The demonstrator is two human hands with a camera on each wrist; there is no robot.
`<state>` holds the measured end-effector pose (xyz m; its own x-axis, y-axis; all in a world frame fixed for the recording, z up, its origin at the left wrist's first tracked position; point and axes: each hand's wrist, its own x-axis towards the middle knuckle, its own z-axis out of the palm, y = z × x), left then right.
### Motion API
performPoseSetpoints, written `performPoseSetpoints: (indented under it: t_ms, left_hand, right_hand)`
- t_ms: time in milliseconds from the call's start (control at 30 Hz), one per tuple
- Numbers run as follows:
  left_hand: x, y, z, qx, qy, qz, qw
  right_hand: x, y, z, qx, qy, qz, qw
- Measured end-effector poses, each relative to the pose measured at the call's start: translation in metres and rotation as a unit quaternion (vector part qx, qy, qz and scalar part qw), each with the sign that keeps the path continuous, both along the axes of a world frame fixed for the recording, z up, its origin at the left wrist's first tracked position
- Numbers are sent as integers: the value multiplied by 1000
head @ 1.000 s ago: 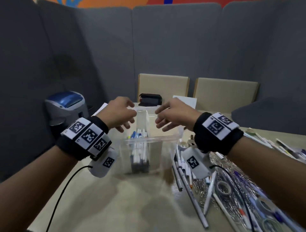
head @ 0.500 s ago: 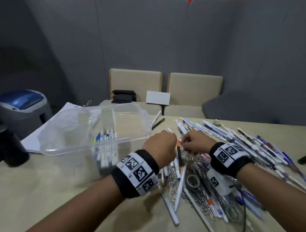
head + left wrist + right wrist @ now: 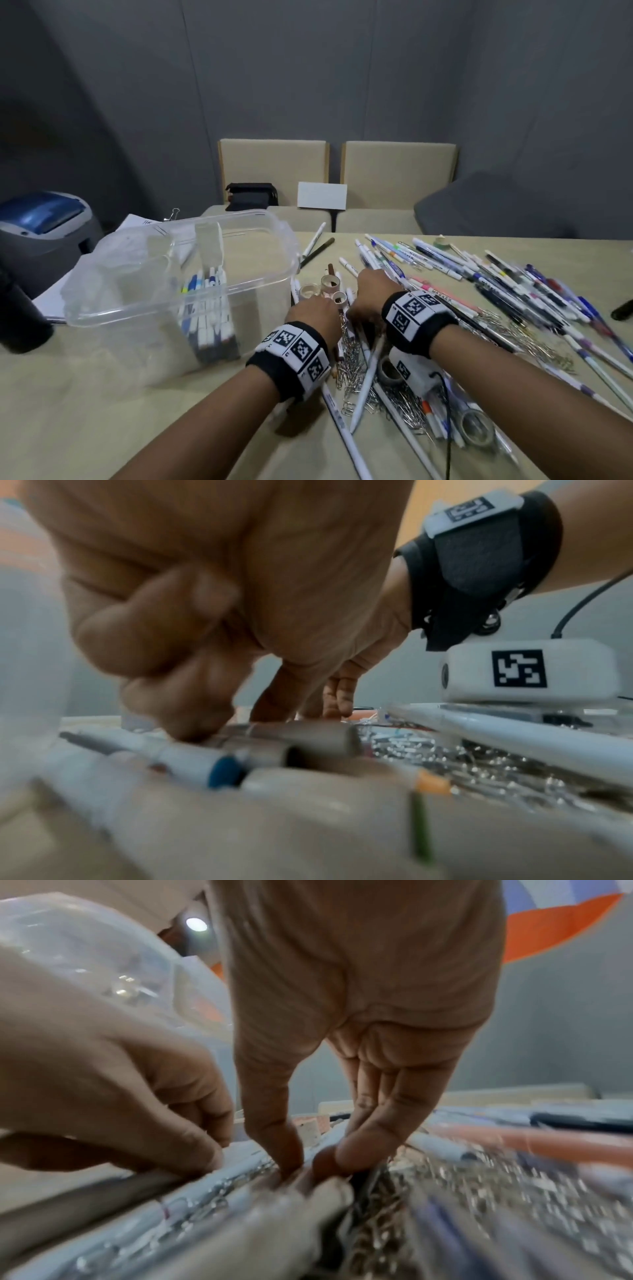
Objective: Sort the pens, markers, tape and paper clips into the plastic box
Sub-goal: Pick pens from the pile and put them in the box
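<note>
A clear plastic box (image 3: 120,291) stands left of centre, with markers (image 3: 209,308) upright in one compartment. To its right lies a pile of pens (image 3: 445,274), paper clips (image 3: 351,363) and small tape rolls (image 3: 330,281). Both hands are down in the pile beside the box. My left hand (image 3: 315,313) has curled fingers (image 3: 192,723) that pinch a pen (image 3: 154,1175) at the pile's left edge. My right hand (image 3: 371,291) points down, thumb and fingers (image 3: 342,1150) pinching a white pen (image 3: 308,1175) among the clips. The fingertips are hidden in the head view.
A grey-blue printer (image 3: 41,222) and a black cylinder (image 3: 17,315) stand at the far left, with papers (image 3: 137,222) behind the box. Two chairs (image 3: 274,171) with a black pouch (image 3: 251,197) sit beyond the table. More tape rolls (image 3: 476,428) lie near my right forearm.
Both hands left the top of the box, moved right and came down into the pile. Since half a second ago they have sunk lower and their fingers have closed on pens.
</note>
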<state>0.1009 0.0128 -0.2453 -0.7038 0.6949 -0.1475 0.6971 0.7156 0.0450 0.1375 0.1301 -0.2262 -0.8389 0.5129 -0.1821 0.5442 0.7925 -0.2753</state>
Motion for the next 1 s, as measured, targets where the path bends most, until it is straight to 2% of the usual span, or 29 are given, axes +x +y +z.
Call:
performPoseSetpoints:
  t_ms: [167, 267, 400, 467, 533, 600, 733, 833, 1000]
  left_hand:
    - [-1, 1, 0, 53, -51, 35, 997]
    - [-2, 1, 4, 86, -72, 40, 993]
    - [-3, -2, 11, 131, -91, 48, 986]
    - [-6, -1, 12, 153, -132, 56, 978]
    - [-8, 1, 11, 159, -156, 68, 972]
    - [-7, 3, 8, 139, -154, 72, 976]
    - [-4, 7, 4, 100, -133, 35, 985]
    - [-9, 11, 0, 71, -105, 0, 992]
    - [-15, 15, -1, 92, -138, 39, 985]
  right_hand:
    - [3, 17, -4, -150, 34, -80, 985]
    - [4, 28, -1, -269, 83, -130, 951]
    - [8, 35, 12, -375, 156, -178, 896]
    - [5, 35, 15, -350, 152, -181, 907]
    - [1, 33, 13, -248, 110, -156, 950]
    - [-2, 26, 9, -163, 65, -119, 977]
    - [-3, 11, 5, -22, -28, -22, 999]
    - [-4, 7, 7, 7, -34, 2, 999]
    - [-10, 3, 8, -28, -27, -22, 999]
